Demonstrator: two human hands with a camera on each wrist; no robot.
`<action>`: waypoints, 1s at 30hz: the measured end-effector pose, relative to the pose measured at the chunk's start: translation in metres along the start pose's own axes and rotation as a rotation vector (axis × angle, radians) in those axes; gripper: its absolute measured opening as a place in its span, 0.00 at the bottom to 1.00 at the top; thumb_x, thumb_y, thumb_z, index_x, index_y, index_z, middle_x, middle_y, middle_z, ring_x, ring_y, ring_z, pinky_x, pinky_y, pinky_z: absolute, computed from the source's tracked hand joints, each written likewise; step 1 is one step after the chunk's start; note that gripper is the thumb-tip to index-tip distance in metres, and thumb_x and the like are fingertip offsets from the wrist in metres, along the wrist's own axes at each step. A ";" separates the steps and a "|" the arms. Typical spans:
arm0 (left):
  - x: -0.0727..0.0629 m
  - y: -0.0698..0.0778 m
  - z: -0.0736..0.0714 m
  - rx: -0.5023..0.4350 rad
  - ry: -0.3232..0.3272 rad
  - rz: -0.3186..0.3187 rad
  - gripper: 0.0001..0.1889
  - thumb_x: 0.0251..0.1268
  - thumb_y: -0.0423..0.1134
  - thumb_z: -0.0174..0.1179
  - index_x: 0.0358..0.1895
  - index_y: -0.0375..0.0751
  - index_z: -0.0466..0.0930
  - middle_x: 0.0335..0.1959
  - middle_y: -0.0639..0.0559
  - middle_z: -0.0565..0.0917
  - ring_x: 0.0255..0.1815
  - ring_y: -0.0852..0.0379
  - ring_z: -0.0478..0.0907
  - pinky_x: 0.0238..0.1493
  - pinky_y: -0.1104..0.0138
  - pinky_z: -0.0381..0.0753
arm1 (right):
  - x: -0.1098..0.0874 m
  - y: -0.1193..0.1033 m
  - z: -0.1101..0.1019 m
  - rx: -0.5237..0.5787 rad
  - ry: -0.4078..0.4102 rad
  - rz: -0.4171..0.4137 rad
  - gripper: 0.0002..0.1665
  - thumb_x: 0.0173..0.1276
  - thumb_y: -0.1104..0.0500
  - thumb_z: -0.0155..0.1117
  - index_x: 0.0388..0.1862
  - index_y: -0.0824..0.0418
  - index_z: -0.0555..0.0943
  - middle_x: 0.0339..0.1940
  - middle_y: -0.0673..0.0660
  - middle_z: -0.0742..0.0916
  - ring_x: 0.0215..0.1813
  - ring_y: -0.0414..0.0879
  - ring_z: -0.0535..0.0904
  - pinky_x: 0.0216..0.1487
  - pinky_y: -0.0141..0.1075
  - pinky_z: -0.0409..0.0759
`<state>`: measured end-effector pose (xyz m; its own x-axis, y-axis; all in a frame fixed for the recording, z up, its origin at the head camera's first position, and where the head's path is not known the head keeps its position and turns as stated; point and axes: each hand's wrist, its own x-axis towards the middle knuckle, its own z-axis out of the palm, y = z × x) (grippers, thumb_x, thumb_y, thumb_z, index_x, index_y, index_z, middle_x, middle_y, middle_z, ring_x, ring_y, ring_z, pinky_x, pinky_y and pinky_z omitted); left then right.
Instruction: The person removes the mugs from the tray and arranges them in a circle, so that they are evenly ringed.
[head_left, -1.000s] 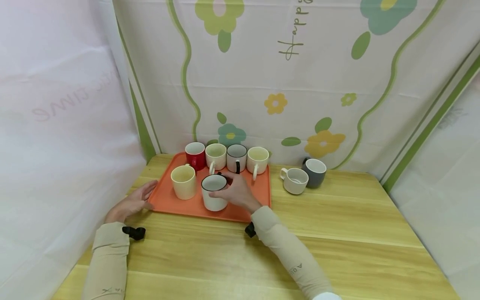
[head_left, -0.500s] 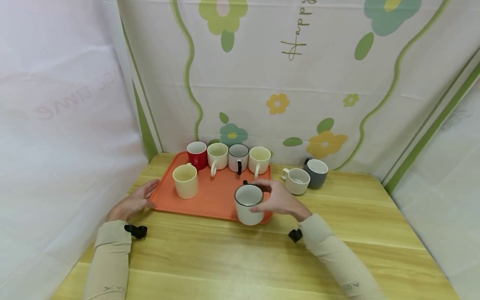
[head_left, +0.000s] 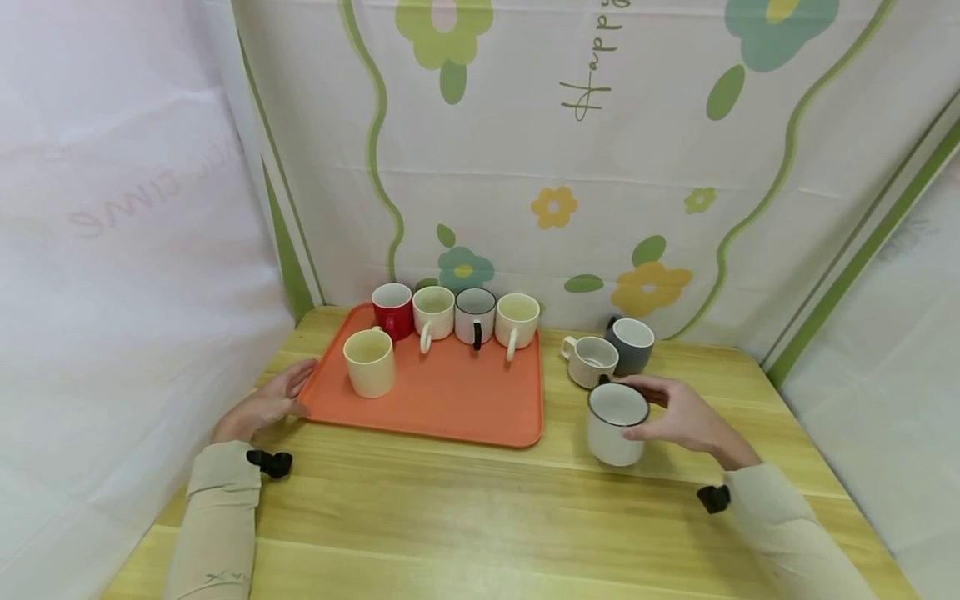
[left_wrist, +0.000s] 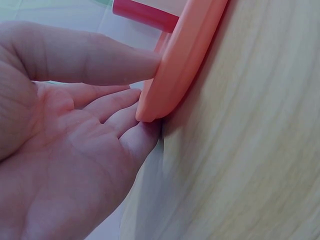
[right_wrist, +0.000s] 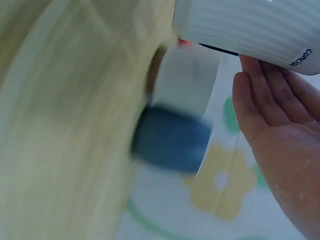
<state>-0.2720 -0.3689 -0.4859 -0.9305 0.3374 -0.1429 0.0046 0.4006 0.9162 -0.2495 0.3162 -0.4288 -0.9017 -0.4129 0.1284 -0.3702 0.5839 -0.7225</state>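
My right hand (head_left: 678,417) grips a white mug with a black rim (head_left: 615,437) and holds it above the table, right of the orange tray (head_left: 457,400). In the right wrist view the mug (right_wrist: 250,30) shows ribbed sides and dark lettering, and the fingers (right_wrist: 270,95) lie against it. My left hand (head_left: 266,404) holds the tray's left edge. Its thumb (left_wrist: 110,62) is on the tray rim (left_wrist: 175,65) in the left wrist view, with the fingers at the rim's underside. A pale yellow mug (head_left: 370,367) stands at the tray's left front.
Along the tray's back stand a red mug (head_left: 392,312), a cream mug (head_left: 433,317), a white mug with black handle (head_left: 475,315) and another cream mug (head_left: 517,321). Right of the tray, a small white cup (head_left: 591,367) and a grey mug (head_left: 632,350) stand on the wooden table (head_left: 465,517).
My right hand has lifted the black-rimmed white mug from the tray's front and carried it right, past the tray's edge. My left hand stays at the tray's left edge.
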 end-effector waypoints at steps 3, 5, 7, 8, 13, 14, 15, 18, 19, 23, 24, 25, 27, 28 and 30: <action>-0.001 0.000 -0.001 -0.002 0.003 -0.001 0.58 0.56 0.19 0.63 0.85 0.27 0.32 0.86 0.25 0.37 0.85 0.22 0.37 0.57 0.87 0.69 | -0.013 0.017 -0.014 -0.024 0.059 0.052 0.42 0.55 0.55 0.86 0.69 0.60 0.81 0.61 0.62 0.88 0.57 0.23 0.80 0.58 0.20 0.77; -0.002 0.000 -0.001 -0.009 0.006 -0.004 0.58 0.55 0.19 0.62 0.85 0.28 0.32 0.86 0.26 0.37 0.85 0.22 0.37 0.57 0.87 0.69 | -0.021 0.027 -0.023 -0.034 0.097 0.088 0.42 0.56 0.55 0.86 0.70 0.61 0.81 0.63 0.64 0.87 0.56 0.21 0.79 0.56 0.19 0.77; -0.003 0.000 -0.002 -0.023 0.007 -0.007 0.59 0.55 0.19 0.62 0.85 0.28 0.32 0.86 0.26 0.37 0.86 0.22 0.37 0.56 0.87 0.69 | -0.026 0.037 -0.031 -0.051 0.123 0.119 0.43 0.58 0.55 0.85 0.71 0.63 0.79 0.65 0.66 0.86 0.56 0.19 0.78 0.55 0.19 0.77; -0.003 -0.001 -0.002 -0.029 0.009 -0.007 0.59 0.54 0.19 0.62 0.85 0.28 0.32 0.86 0.26 0.37 0.86 0.22 0.36 0.56 0.87 0.69 | -0.028 0.041 -0.034 -0.057 0.135 0.136 0.43 0.59 0.55 0.84 0.71 0.63 0.79 0.65 0.66 0.86 0.55 0.18 0.77 0.54 0.19 0.77; -0.002 -0.002 -0.001 -0.049 0.014 -0.007 0.59 0.53 0.18 0.62 0.86 0.29 0.32 0.87 0.26 0.36 0.86 0.23 0.36 0.56 0.86 0.69 | -0.035 0.062 -0.049 -0.086 0.164 0.215 0.44 0.63 0.50 0.81 0.75 0.62 0.76 0.65 0.59 0.85 0.54 0.15 0.75 0.53 0.19 0.78; -0.002 -0.002 -0.001 -0.050 0.014 -0.005 0.59 0.53 0.18 0.62 0.85 0.28 0.32 0.86 0.26 0.36 0.86 0.23 0.36 0.56 0.86 0.70 | -0.036 0.066 -0.051 -0.078 0.172 0.230 0.44 0.64 0.49 0.81 0.75 0.61 0.76 0.64 0.56 0.85 0.54 0.15 0.75 0.52 0.19 0.78; -0.002 -0.002 -0.001 -0.051 0.014 -0.005 0.59 0.53 0.18 0.62 0.85 0.28 0.32 0.86 0.26 0.37 0.86 0.23 0.36 0.56 0.86 0.70 | -0.037 0.070 -0.054 -0.069 0.177 0.239 0.44 0.65 0.49 0.80 0.76 0.61 0.75 0.64 0.54 0.84 0.54 0.15 0.75 0.52 0.19 0.78; -0.001 -0.002 -0.001 -0.047 0.015 -0.007 0.59 0.53 0.18 0.62 0.85 0.28 0.33 0.86 0.26 0.37 0.86 0.23 0.36 0.56 0.86 0.70 | -0.037 0.080 -0.059 -0.050 0.193 0.257 0.46 0.67 0.47 0.78 0.78 0.61 0.72 0.64 0.49 0.83 0.54 0.13 0.74 0.51 0.17 0.77; 0.000 -0.002 -0.001 -0.046 0.017 -0.011 0.59 0.53 0.18 0.62 0.86 0.28 0.33 0.87 0.26 0.37 0.86 0.23 0.36 0.56 0.86 0.70 | -0.037 0.082 -0.060 -0.046 0.192 0.270 0.47 0.67 0.46 0.77 0.80 0.61 0.71 0.66 0.51 0.82 0.55 0.13 0.73 0.51 0.16 0.77; 0.001 -0.001 0.000 -0.044 0.018 -0.021 0.59 0.52 0.19 0.62 0.86 0.29 0.33 0.87 0.27 0.37 0.86 0.24 0.37 0.57 0.86 0.70 | -0.033 0.092 -0.067 -0.052 0.185 0.315 0.51 0.69 0.42 0.74 0.83 0.61 0.66 0.74 0.64 0.78 0.55 0.12 0.67 0.50 0.15 0.75; 0.001 -0.001 0.000 -0.043 0.017 -0.021 0.59 0.53 0.19 0.62 0.86 0.29 0.33 0.87 0.27 0.37 0.86 0.24 0.37 0.57 0.86 0.70 | -0.032 0.094 -0.068 -0.050 0.180 0.326 0.51 0.70 0.41 0.73 0.83 0.61 0.65 0.76 0.68 0.75 0.55 0.12 0.67 0.49 0.15 0.75; 0.001 -0.001 0.001 -0.042 0.016 -0.019 0.59 0.52 0.19 0.62 0.86 0.29 0.33 0.87 0.27 0.37 0.86 0.24 0.37 0.57 0.86 0.70 | -0.030 0.096 -0.070 -0.051 0.179 0.336 0.51 0.70 0.40 0.73 0.83 0.62 0.64 0.77 0.68 0.75 0.55 0.13 0.67 0.49 0.15 0.76; 0.001 -0.001 0.001 -0.042 0.016 -0.012 0.59 0.52 0.18 0.62 0.86 0.28 0.33 0.87 0.27 0.38 0.86 0.24 0.37 0.58 0.86 0.69 | -0.026 0.099 -0.073 -0.050 0.178 0.341 0.52 0.71 0.40 0.72 0.83 0.63 0.63 0.77 0.69 0.74 0.54 0.15 0.68 0.48 0.17 0.77; 0.002 -0.001 0.002 -0.042 0.016 -0.008 0.59 0.52 0.18 0.62 0.86 0.28 0.34 0.87 0.27 0.38 0.86 0.24 0.36 0.57 0.86 0.69 | -0.024 0.101 -0.074 -0.054 0.181 0.344 0.52 0.71 0.40 0.72 0.83 0.63 0.63 0.76 0.70 0.74 0.55 0.17 0.69 0.47 0.17 0.77; 0.001 -0.002 0.002 -0.047 0.016 -0.001 0.59 0.52 0.18 0.61 0.85 0.28 0.34 0.87 0.27 0.38 0.86 0.24 0.36 0.57 0.86 0.69 | -0.019 0.104 -0.078 -0.066 0.187 0.347 0.52 0.71 0.39 0.71 0.84 0.63 0.63 0.77 0.70 0.74 0.57 0.22 0.71 0.47 0.17 0.76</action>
<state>-0.2728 -0.3676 -0.4883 -0.9360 0.3237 -0.1378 -0.0126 0.3606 0.9326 -0.2878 0.4390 -0.4537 -0.9986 -0.0524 0.0096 -0.0441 0.7123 -0.7004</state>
